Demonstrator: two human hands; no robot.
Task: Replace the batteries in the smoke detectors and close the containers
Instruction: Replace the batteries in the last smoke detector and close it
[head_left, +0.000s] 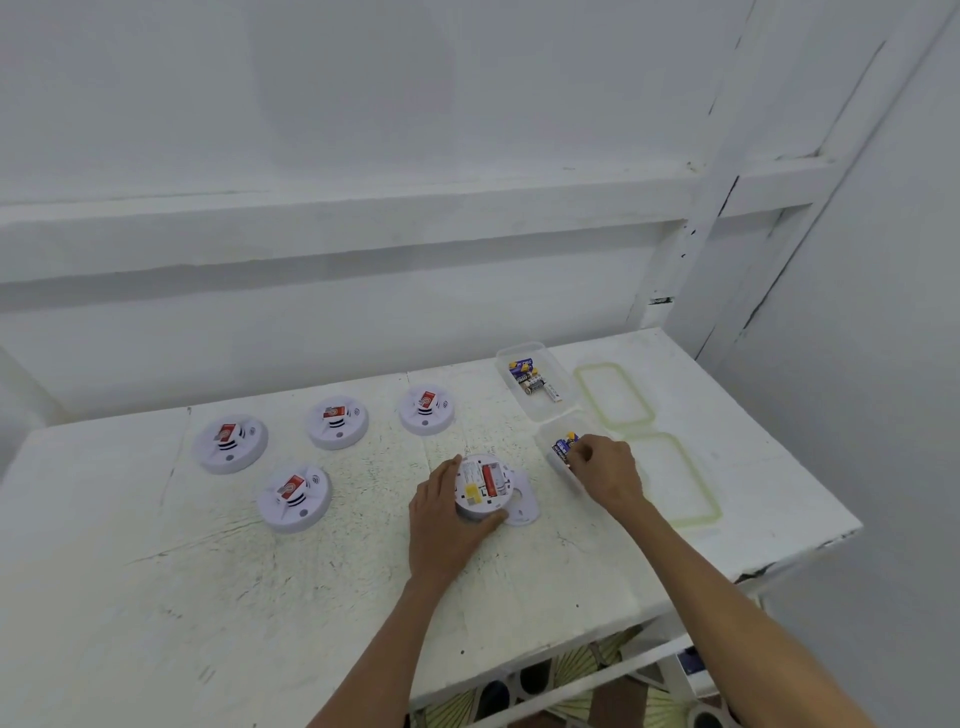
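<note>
Left hand wraps thumb and fingers round the overturned detector, pinning it to the tabletop with the battery bay up. This probably steadies it for loading by the other hand. Its mounting plate lies against it on the right, out of the way.

Right hand reaches into the near container, fingers bunched on the batteries. I cannot tell whether 1 is actually pinched. The far container also holds cells. Both stand open, and their 2 lids lie flat just to the right, handy for closing.

4 other detectors sit face-up at left, well apart.

Judged step: fetching a cell; lids not yet on.
</note>
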